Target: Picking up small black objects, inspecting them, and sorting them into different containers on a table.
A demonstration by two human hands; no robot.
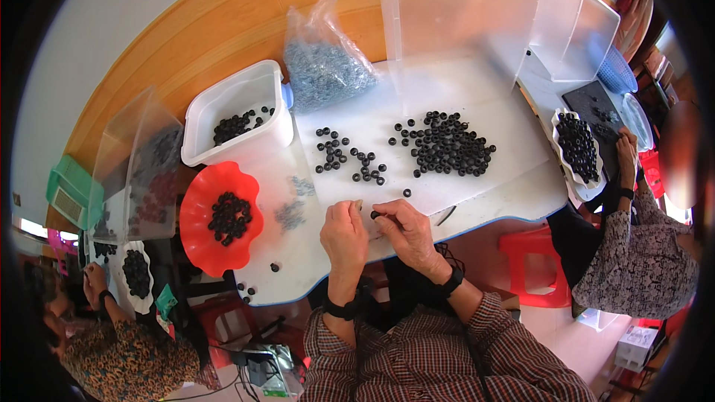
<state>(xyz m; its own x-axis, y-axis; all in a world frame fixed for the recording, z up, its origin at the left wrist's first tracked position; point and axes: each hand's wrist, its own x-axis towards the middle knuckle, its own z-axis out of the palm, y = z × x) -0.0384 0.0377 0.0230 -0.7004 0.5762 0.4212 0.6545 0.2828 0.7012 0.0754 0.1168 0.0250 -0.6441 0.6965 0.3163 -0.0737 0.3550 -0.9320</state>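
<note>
Near the front edge of the white table (pixel 477 205), my two hands are held close together. My right hand (pixel 410 234) pinches a small black ring-shaped piece (pixel 375 214) between thumb and fingertips. Beside it, my left hand (pixel 345 238) is closed in a pinch; whatever sits at its fingertips is too small to make out. Just beyond my hands lie a loose group of black round pieces (pixel 365 173) and a denser pile of black pieces (pixel 450 149). To the left of my left hand, small thin greyish parts (pixel 290 214) are scattered on the tabletop.
A red scalloped bowl (pixel 195 234) and a white tub (pixel 287 128) hold black pieces. A clear bag (pixel 328 78) of small bluish-grey parts stands behind. Clear plastic dividers (pixel 465 22) rise at the back. Co-workers sit left (pixel 126 357) and right (pixel 633 268); a red stool (pixel 532 264) stands right.
</note>
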